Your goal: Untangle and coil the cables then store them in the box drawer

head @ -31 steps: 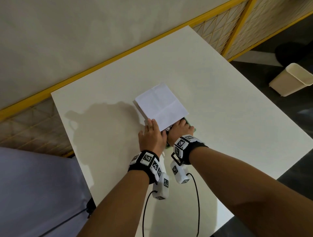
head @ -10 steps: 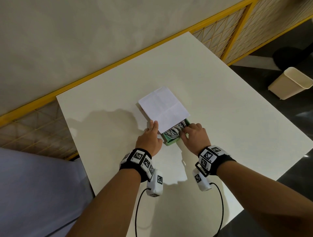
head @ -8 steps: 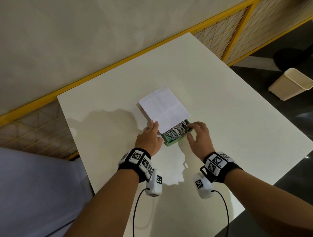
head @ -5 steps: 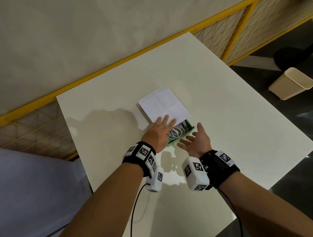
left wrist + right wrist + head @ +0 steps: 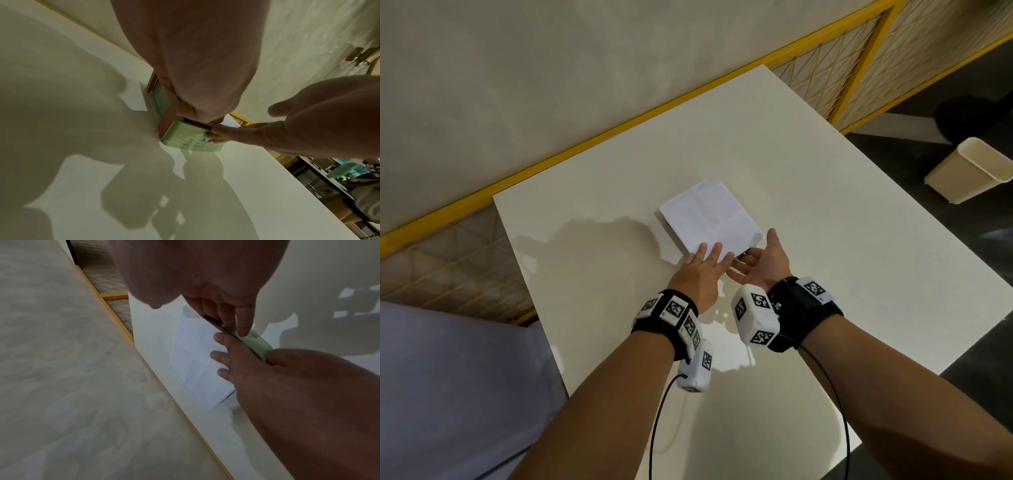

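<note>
On the white counter (image 5: 808, 178) stands a small box (image 5: 164, 113) with brownish walls, and a white folded sheet of paper (image 5: 709, 214) lies over its top. From the near end of the box a pale green drawer (image 5: 188, 138) with a ribbed front sticks out only a little. The cables cannot be seen in any view; the paper and the hands cover the narrow opening of the drawer, so I cannot tell what is inside.

The left hand (image 5: 703, 270) lies flat, palm down, with straight fingers spread over the near edge of the paper and the top of the box. Its grip is apart and holds nothing; it only presses down.

The right hand (image 5: 765, 262) is turned with the palm to the left, thumb up, just beside the left hand. Its fingers (image 5: 222, 131) are nearly straight and touch the green front of the drawer at its right end. This grip is also apart, not clamped around anything.

Both wrists wear black bands with white marker blocks. A beige bin (image 5: 976, 171) stands on the dark floor, well apart from the counter, at the right. Behind the counter runs a yellow frame (image 5: 619, 133) along the wall.
</note>
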The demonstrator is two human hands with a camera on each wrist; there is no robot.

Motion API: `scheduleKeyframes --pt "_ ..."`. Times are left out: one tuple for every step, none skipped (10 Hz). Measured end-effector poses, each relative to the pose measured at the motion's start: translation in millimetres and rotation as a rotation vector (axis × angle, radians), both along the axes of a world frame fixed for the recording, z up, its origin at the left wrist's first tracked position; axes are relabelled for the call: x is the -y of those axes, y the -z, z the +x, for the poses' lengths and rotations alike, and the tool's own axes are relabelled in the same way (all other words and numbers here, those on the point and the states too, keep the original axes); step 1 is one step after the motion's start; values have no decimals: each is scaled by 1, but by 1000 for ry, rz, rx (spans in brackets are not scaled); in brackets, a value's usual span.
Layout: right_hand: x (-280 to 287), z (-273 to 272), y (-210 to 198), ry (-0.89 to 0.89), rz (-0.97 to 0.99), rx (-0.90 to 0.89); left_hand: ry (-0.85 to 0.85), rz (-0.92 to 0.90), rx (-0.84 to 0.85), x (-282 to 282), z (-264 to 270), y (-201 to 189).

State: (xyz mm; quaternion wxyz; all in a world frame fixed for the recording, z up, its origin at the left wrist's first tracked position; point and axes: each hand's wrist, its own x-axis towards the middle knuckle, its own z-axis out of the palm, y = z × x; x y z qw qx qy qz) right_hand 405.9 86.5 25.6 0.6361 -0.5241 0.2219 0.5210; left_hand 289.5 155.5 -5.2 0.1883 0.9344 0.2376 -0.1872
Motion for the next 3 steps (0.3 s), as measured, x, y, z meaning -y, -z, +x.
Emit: scheduleKeyframes --pt "3 3 2 -14 -6 -9 -17 -5 7 1 0 -2" --pt "10 5 7 -68 -38 38 -54 -61 91 2 -1 -5" --pt "29 9 13 -88 -80 77 -201 -90 300 3 -14 -17"
